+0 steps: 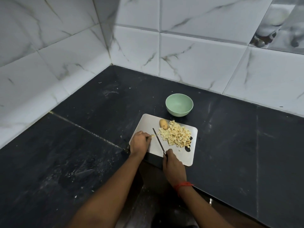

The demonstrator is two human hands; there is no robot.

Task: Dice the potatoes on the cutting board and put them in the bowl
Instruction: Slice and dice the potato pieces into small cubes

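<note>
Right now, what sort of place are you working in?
Most likely a home kitchen corner: a dark stone countertop against white marble-patterned wall tiles, with a pale rectangular cutting board of diced potato pieces and a mint-green round bowl.

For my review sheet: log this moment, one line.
left hand pinches potato piece; right hand holds knife; dice on board; bowl empty

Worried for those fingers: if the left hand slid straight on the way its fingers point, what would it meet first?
Probably the knife: its blade crosses just beyond the potato piece pinched by the left hand, with the diced pile behind. Blade height is unclear.
</note>
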